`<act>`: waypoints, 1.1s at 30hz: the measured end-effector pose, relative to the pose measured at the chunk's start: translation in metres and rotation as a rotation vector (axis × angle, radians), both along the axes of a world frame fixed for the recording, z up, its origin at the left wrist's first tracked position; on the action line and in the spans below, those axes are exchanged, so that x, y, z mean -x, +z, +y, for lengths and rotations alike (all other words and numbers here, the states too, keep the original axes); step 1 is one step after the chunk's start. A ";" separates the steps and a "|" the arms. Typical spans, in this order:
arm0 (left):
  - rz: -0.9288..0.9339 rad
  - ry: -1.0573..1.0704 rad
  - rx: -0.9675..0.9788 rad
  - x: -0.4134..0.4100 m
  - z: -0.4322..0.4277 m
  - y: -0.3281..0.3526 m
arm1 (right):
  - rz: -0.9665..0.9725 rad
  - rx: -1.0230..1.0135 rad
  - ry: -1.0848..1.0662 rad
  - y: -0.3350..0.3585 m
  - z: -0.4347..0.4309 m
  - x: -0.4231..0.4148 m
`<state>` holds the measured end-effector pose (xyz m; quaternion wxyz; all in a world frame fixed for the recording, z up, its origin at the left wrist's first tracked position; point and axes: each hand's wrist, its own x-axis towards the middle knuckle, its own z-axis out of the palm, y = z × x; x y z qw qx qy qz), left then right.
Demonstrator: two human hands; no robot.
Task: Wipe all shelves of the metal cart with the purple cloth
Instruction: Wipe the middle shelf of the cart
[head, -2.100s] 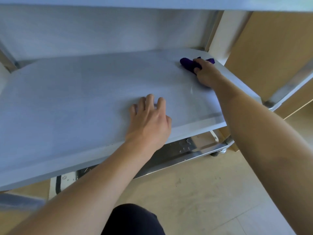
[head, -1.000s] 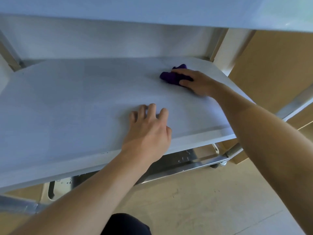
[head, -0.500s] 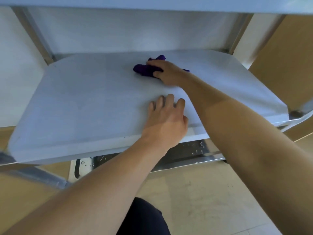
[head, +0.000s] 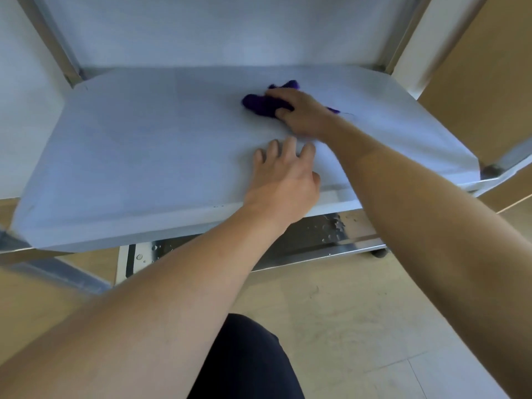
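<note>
The purple cloth (head: 259, 104) lies bunched on the middle shelf (head: 138, 145) of the metal cart (head: 502, 161), right of the shelf's centre and towards its far edge. The right hand (head: 305, 116) rests on top of it. Its fingers curl over the wad and the thumb tucks in at the near side, so the hand holds the cloth and presses it against the pale, matte surface. A corner of the fabric sticks out on the far side of the fingers, and another bit shows to the right of the wrist. The left hand (head: 283, 180) rests on the same shelf, just nearer than the right hand and close to the shelf's near lip. Its fingers are spread loosely with the tips touching the surface, and it holds nothing. A few tiny dark marks on the near lip are too small to read. Grey uprights (head: 57, 41) rise at the far corners. Below, the lower shelf (head: 302, 240) shows bare, shiny metal beaded with water drops (head: 331, 228), and a dark caster (head: 378, 252) sits under its right end. To the right of the cart stands a wooden panel (head: 486, 70). The floor (head: 345, 312) is pale wood grain, and a knee (head: 247, 361) in dark fabric juts in at the near edge between the two bare forearms.
</note>
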<state>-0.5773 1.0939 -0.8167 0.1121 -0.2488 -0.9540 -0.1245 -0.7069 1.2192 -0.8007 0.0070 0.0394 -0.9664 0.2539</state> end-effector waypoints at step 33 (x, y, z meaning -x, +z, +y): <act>0.012 0.042 -0.008 -0.001 0.001 0.001 | -0.005 0.185 -0.061 0.008 -0.005 -0.075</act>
